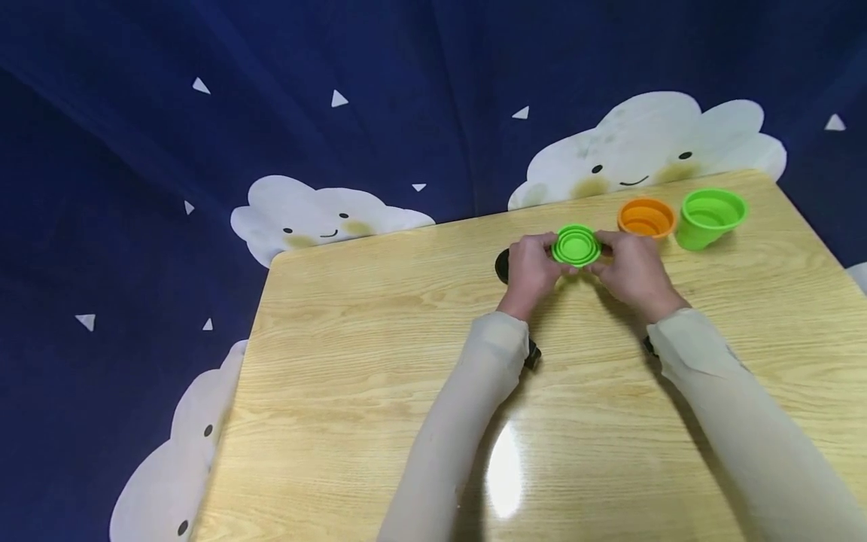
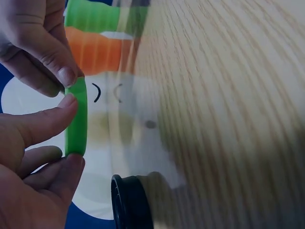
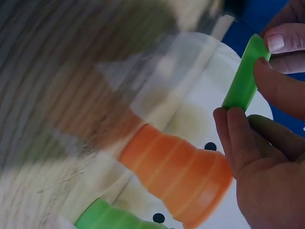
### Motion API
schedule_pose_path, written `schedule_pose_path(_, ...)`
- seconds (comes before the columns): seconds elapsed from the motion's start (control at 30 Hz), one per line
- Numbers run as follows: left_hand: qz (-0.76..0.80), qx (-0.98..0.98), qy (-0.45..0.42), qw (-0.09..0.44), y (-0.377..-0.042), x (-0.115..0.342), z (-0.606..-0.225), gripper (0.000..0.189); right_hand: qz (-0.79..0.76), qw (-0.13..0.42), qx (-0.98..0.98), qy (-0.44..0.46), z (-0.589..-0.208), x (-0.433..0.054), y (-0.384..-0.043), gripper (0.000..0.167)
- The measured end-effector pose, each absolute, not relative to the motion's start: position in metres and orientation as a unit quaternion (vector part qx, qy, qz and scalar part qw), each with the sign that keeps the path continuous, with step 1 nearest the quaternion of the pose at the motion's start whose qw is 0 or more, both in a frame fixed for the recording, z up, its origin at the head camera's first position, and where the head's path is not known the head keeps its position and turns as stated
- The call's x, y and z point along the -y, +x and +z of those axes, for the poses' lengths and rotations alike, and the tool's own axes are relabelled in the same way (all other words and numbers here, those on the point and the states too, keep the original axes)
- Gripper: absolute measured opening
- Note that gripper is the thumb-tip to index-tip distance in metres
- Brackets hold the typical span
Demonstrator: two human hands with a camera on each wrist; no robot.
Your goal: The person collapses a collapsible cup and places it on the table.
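Both hands hold a green collapsible cup, pressed flat into a shallow disc of rings, above the far part of the table. My left hand pinches its left edge between thumb and fingers. At the opposite edge, my right hand grips with thumb and fingers. Seen edge-on in the left wrist view, the flattened cup is a narrow green band. The right wrist view shows the same thin side of the cup between the fingertips.
An orange collapsible cup stands extended just beyond my right hand, which partly covers it. Right of it is a taller green cup. A black round object sits beside my left hand. A dark blue curtain with clouds hangs behind the wooden table.
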State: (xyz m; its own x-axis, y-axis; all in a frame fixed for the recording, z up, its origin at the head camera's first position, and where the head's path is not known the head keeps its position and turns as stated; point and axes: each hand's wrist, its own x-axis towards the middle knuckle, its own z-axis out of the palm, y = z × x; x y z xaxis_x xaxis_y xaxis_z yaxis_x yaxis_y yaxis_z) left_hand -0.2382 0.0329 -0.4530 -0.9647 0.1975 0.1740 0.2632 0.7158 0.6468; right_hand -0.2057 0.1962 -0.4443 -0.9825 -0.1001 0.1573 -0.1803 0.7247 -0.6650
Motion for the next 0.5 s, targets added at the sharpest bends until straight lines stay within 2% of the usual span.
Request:
schedule_pose_path(0.2, -0.297, 0.947, -0.116, 0.022, -0.241, -0.042, -0.454, 0.044, 0.331, 0.032, 0.939, 0.089, -0.451, -0.201, -0.211, 0.05)
schedule_pose_path(0.5, -0.238, 0.966, -0.102, -0.013, -0.25, -0.053, -0.459, 0.033, 0.308, 0.035, 0.946, 0.098, -0.458, -0.205, -0.218, 0.035)
